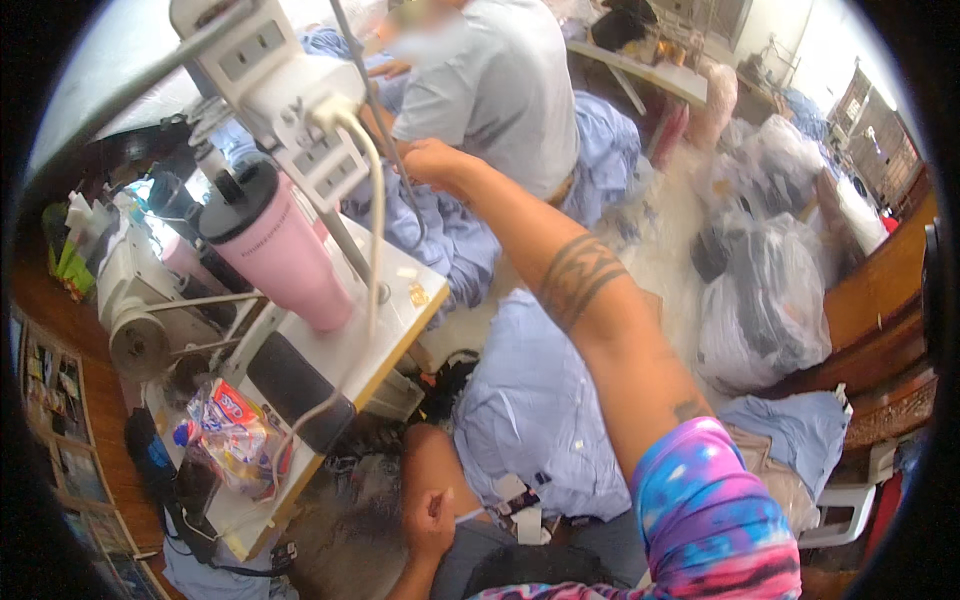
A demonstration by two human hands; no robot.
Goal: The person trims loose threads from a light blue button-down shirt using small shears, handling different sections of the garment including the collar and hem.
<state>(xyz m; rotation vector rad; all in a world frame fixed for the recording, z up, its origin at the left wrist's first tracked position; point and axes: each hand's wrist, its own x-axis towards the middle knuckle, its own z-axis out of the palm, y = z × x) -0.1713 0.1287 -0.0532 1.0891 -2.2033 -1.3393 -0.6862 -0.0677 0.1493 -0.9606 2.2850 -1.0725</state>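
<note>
My right arm stretches forward, and its hand (436, 166) is closed beside a thin dark cable (385, 125) in front of the seated person. What its fingers hold, if anything, is hidden. Low in the view, my left hand (430, 522) rests by my leg with its fingers curled; I cannot make out anything in it. A light blue shirt (535, 400) lies across my lap between my arms. White and black tags (522, 505) show at its near end.
On the white table (405, 315) at left stand a pink tumbler (285, 250), a dark phone (300, 385) and a colourful plastic pack (235, 435). A power strip (320, 165) with a plug hangs above. Ahead sits a person (490, 90); filled plastic bags (765, 310) lie right.
</note>
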